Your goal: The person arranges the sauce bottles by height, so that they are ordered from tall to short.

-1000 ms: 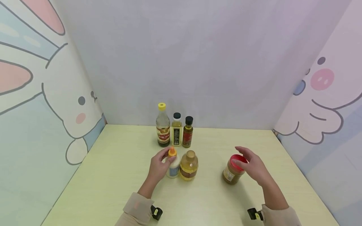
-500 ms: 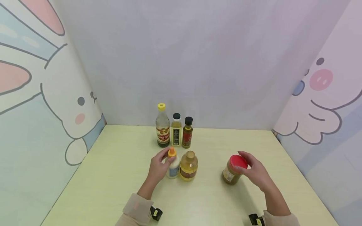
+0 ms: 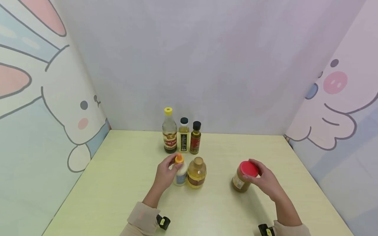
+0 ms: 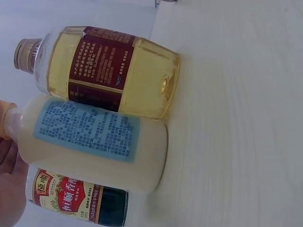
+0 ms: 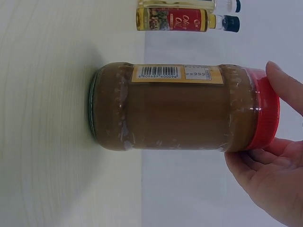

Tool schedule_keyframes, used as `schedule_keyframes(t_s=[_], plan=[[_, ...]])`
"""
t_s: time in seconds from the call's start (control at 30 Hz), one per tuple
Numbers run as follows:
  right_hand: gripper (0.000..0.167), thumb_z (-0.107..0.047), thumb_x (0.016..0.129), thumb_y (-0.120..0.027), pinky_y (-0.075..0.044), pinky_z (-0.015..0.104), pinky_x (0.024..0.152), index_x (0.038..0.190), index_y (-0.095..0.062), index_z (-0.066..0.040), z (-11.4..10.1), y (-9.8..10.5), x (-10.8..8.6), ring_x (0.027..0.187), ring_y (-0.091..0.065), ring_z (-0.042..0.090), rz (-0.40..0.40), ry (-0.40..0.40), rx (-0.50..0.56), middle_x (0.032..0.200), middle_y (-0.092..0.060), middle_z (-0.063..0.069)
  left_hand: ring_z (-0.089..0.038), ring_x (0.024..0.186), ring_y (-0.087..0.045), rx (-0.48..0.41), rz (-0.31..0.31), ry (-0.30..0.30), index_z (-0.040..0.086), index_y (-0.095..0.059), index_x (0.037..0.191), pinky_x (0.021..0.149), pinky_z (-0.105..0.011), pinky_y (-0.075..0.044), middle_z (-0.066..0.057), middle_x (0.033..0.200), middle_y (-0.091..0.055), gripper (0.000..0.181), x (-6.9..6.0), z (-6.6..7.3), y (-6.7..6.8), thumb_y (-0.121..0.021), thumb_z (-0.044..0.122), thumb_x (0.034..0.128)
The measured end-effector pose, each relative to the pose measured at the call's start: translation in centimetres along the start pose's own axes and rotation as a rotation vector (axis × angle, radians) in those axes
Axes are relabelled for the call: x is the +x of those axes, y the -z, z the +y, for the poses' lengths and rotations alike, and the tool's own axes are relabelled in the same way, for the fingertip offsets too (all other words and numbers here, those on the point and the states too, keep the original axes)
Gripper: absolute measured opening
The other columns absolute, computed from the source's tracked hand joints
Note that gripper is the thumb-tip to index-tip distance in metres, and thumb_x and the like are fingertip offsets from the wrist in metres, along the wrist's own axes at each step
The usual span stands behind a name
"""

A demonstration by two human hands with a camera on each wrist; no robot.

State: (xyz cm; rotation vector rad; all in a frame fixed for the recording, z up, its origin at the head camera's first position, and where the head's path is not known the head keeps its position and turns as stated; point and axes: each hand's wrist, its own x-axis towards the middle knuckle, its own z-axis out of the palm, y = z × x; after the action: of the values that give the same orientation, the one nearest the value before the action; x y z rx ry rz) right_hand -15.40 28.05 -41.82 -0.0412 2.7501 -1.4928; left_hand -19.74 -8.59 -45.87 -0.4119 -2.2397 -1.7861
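Round red-lidded jar of brown paste [image 3: 241, 181]: upright, nearer the tabletop's [image 3: 118, 190] right edge than left; right hand [image 3: 267, 181] gripping red lid [image 3: 248, 168] | white plastic bottle [image 3: 181, 177] with orange cap [image 3: 178, 159]: left hand [image 3: 165, 172] pinching cap | clear gold-capped bottle of yellow oil [image 3: 197, 173]: just beside | three yellow- or black-capped bottles [image 3: 183, 141]: near back edge

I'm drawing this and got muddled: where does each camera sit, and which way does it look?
Head: on the person's head, looking forward and down at the table; sleeves, left hand and right hand show.
Left wrist: on that wrist, looking across at the white bottle, tipped sideways in the picture; part of the left hand shows.
Right wrist: on that wrist, facing the jar of brown spread, also sideways; the right hand shows at its red lid.
Head and right wrist share the jar and olive oil bottle.
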Motion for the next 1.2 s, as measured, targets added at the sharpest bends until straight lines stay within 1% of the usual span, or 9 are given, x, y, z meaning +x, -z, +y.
schedule_keyframes(t_s=[0.13, 0.23, 0.37, 0.6, 0.77, 0.9, 1.0, 1.1, 1.2], plan=[[0.078, -0.019, 0.085, -0.078, -0.046, 0.043, 0.096, 0.145, -0.034, 0.006, 0.0, 0.0, 0.0, 0.13, -0.038, 0.046, -0.01, -0.016, -0.016, 0.141, -0.041, 0.029, -0.032, 0.109, -0.06, 0.027, 0.003, -0.017, -0.002, -0.059, 0.126, 0.095, -0.046, -0.047, -0.014, 0.119, -0.062, 0.04, 0.0, 0.0, 0.1, -0.07, 0.01, 0.0903], [0.078, -0.019, 0.085, -0.078, -0.045, 0.049, 0.097, 0.145, -0.035, 0.006, 0.1, 0.0, 0.1, 0.13, -0.038, 0.046, -0.011, -0.023, -0.017, 0.141, -0.041, 0.029, -0.032, 0.109, -0.06, 0.036, 0.005, -0.017, -0.002, -0.059, 0.127, 0.094, -0.045, -0.048, -0.014, 0.119, -0.062, 0.041, 0.0, 0.2, 0.1, -0.07, 0.011, 0.0902], [0.078, -0.02, 0.085, -0.079, -0.045, 0.049, 0.097, 0.145, -0.035, 0.005, 0.1, 0.0, 0.1, 0.129, -0.039, 0.045, -0.013, -0.024, -0.015, 0.141, -0.041, 0.029, -0.031, 0.108, -0.06, 0.042, 0.014, -0.01, -0.003, -0.059, 0.127, 0.093, -0.044, -0.049, -0.014, 0.118, -0.063, 0.041, 0.0, 0.4, 0.1, -0.071, 0.009, 0.0892], [0.078, -0.019, 0.085, -0.078, -0.047, 0.046, 0.095, 0.145, -0.035, 0.006, 0.1, 0.0, 0.2, 0.128, -0.04, 0.045, -0.021, -0.032, -0.009, 0.14, -0.042, 0.029, -0.032, 0.103, -0.062, 0.055, 0.034, -0.055, -0.007, -0.059, 0.124, 0.09, -0.043, -0.051, -0.017, 0.115, -0.063, 0.04, 0.1, 0.3, 0.2, -0.072, 0.005, 0.0878], [0.077, -0.018, 0.085, -0.078, -0.049, 0.042, 0.092, 0.144, -0.035, 0.006, -0.1, 0.1, 0.2, 0.126, -0.042, 0.044, -0.024, -0.028, -0.01, 0.138, -0.043, 0.029, -0.035, 0.103, -0.062, 0.037, 0.046, -0.046, -0.009, -0.058, 0.125, 0.089, -0.044, -0.051, -0.021, 0.116, -0.062, 0.041, 0.2, 0.4, 0.6, -0.071, 0.002, 0.0874], [0.076, -0.018, 0.085, -0.078, -0.05, 0.041, 0.092, 0.144, -0.035, 0.006, -0.2, 0.1, 0.2, 0.126, -0.042, 0.044, -0.03, -0.03, -0.014, 0.138, -0.044, 0.029, -0.034, 0.104, -0.062, 0.042, 0.055, -0.041, -0.009, -0.058, 0.125, 0.09, -0.043, -0.051, -0.021, 0.116, -0.062, 0.041, 0.6, 0.7, 0.9, -0.071, 0.003, 0.0875], [0.077, -0.018, 0.085, -0.078, -0.049, 0.044, 0.093, 0.144, -0.034, 0.006, -0.2, 0.1, 0.2, 0.126, -0.041, 0.045, -0.034, -0.039, -0.012, 0.138, -0.043, 0.029, -0.034, 0.103, -0.063, 0.056, 0.057, -0.06, -0.008, -0.06, 0.123, 0.09, -0.042, -0.051, -0.02, 0.115, -0.063, 0.04, 1.2, 1.1, 1.2, -0.072, 0.004, 0.0872], [0.077, -0.018, 0.085, -0.077, -0.049, 0.046, 0.093, 0.145, -0.034, 0.005, -0.1, 0.1, 0.2, 0.127, -0.041, 0.045, -0.038, -0.048, -0.009, 0.139, -0.042, 0.029, -0.034, 0.101, -0.063, 0.062, 0.057, -0.07, -0.008, -0.06, 0.123, 0.089, -0.044, -0.051, -0.02, 0.114, -0.064, 0.04, 1.7, 1.5, 1.3, -0.072, 0.004, 0.0871], [0.078, -0.018, 0.086, -0.077, -0.048, 0.047, 0.094, 0.145, -0.033, 0.005, 0.0, 0.1, 0.2, 0.127, -0.041, 0.045, -0.04, -0.053, -0.011, 0.139, -0.042, 0.029, -0.033, 0.101, -0.063, 0.076, 0.051, -0.063, -0.007, -0.06, 0.124, 0.089, -0.045, -0.051, -0.019, 0.114, -0.064, 0.04, 2.2, 1.8, 1.3, -0.072, 0.005, 0.0877]])
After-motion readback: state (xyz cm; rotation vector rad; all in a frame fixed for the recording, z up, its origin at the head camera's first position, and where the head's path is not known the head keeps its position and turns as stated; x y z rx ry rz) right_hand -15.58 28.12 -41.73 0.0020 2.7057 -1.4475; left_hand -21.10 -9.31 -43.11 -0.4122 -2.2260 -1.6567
